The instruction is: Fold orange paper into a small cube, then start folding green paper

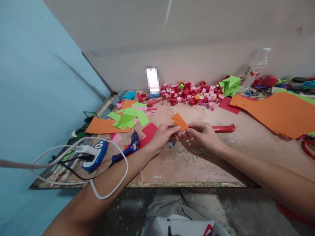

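"In the head view, what do the person's fingers have?"

"The left hand [168, 131] pinches a small orange paper piece [179, 121] between thumb and fingers, right there in front of the body! The right hand [203, 133] closes thumb and forefinger on its lower right corner. Both grips narrow!"

"And close by?"

"A blue stick-like item [172, 143] pokes out just beneath the left fingers, partly hidden. Just right of the right fingers, a red handle [224, 128] lies on the wooden tabletop [157, 167]."

"Left of the fingers?"

"A blue glue gun [130, 148], its small red light glowing, then a blue-and-white power strip [95, 159] with a white plug in it. Farther out, light-green paper pieces [130, 115] overlap orange ones!"

"Beyond the fingertips?"

"A great heap of red and pink paper cubes [192, 94], with a phone [152, 78], screen blurred out, upright at its left!"

"Far right?"

"Well apart from the right fingers, large orange sheets [283, 113], and behind them a clear plastic bottle [254, 72], tilted!"
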A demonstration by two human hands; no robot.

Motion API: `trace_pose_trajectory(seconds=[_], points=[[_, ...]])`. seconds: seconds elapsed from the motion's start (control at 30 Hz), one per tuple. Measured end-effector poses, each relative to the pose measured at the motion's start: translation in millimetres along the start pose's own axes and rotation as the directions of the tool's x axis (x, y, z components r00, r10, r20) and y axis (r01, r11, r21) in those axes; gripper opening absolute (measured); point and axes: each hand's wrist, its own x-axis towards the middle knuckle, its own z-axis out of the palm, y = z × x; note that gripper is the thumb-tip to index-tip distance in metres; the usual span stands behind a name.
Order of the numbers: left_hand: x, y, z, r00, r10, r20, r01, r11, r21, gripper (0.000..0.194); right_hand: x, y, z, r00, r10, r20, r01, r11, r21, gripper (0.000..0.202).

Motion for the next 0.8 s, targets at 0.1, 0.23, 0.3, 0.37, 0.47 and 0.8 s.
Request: trace_pose_trajectory(seconds=[0.1,0.23,0.3,0.37,0.47,0.8], points=[[0,-1,0.6,1.0,-0.012,0.0,0.012,1.0,0.014,0.025,-1,0,1,1.0,-0.002,0.006,0.002,1.0,0.01,0.022],[0,-2,1.2,1.0,-0.019,0.003,0.019,1.0,0.019,0.026,-1,-1,2,1.0,-0.005,0.021,0.005,1.0,-0.008,0.022],[-1,-1,1.3,1.0,-0.012,0.003,0.012,1.0,0.021,0.027,-2,-1,2,1.0,-0.008,0.006,0.008,1.0,-0.026,0.024],[0,-1,1.2,1.0,-0.003,0.004,0.003,1.0,0.022,0.028,-3,-2,2,0.999,-0.032,-0.018,0.031,0.998,-0.05,0.026],[0,-1,1.6,1.0,0.001,0.016,-0.002,0.999,0.032,0.029,-7,-2,4,0.991,-0.114,-0.064,0.104,0.984,-0.147,0.025],[-1,-4,3.1,1.0,0.007,0.004,-0.007,0.999,0.054,0.03,-8,2,6,0.987,-0.123,-0.099,0.102,0.976,-0.194,0.024]])
